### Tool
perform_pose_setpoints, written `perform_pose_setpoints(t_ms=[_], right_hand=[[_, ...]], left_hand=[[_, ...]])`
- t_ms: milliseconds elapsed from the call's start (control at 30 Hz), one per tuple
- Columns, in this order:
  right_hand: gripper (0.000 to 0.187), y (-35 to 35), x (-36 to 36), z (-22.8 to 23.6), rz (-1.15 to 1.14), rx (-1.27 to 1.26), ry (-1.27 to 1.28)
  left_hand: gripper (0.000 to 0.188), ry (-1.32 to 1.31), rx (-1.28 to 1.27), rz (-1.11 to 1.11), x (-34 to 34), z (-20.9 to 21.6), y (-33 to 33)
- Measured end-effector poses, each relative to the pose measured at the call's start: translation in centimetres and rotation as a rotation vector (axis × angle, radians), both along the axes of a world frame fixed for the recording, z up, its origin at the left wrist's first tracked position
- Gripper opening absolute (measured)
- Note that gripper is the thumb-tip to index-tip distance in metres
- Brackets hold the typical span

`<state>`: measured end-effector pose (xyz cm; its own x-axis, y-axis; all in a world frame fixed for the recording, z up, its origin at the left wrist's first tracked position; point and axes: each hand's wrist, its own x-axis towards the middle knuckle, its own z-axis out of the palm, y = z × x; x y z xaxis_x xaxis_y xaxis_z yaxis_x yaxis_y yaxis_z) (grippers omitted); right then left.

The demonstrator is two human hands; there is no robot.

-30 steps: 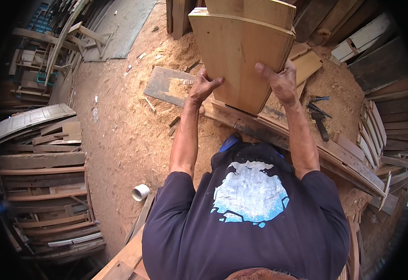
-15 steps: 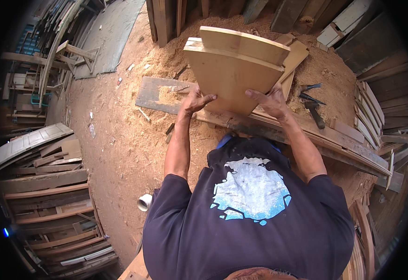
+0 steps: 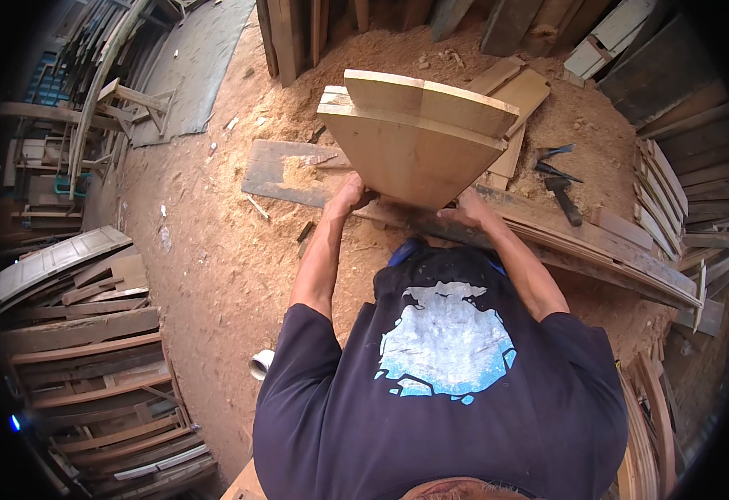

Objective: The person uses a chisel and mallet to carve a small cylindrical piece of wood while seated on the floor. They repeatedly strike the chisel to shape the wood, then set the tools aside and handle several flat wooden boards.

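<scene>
Two pale wooden boards [image 3: 414,154] stand tilted upright in front of me, lying face to face with one slightly offset behind the other. My left hand [image 3: 349,193] is closed at their lower left corner, the fingers partly hidden behind the wood. At the lower right corner my right hand [image 3: 466,208] grips them, with its fingers mostly out of sight. Beneath the boards runs a long dark plank [image 3: 581,242] bearing thin strips, and the boards' lower edge is close to it; whether they touch, I cannot tell.
Sawdust covers the ground [image 3: 223,217]. A worn plank [image 3: 285,171] lies left of the boards, and loose pale boards [image 3: 524,96] lie behind them. To the right are dark hand tools [image 3: 563,196]. Stacked timber [image 3: 89,333] fills the left side, and more planks [image 3: 660,200] lean at right.
Both hands have slid down from the boards' side edges to their lower corners. The boards have shifted slightly left and down, their faces tilting a little.
</scene>
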<state>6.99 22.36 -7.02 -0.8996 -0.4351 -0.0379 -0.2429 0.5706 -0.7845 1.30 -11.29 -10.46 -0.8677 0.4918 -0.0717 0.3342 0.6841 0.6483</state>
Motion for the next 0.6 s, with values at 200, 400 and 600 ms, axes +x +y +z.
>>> perform_pose_setpoints(t_ms=[200,400,600], right_hand=[[0.049,-1.3,1.2,-2.7,-0.104,0.151,0.019],[0.05,-1.9,2.8,-4.9,-0.249,0.301,0.285],[0.042,-2.1,2.9,-4.7,-0.296,0.222,0.33]], left_hand=[[0.034,-0.031,0.018,0.051,0.3,-1.4,-0.5],[0.031,0.048,0.038,0.066,0.5,-2.7,-0.5],[0.035,0.031,0.074,0.122,1.1,-3.7,-0.3]])
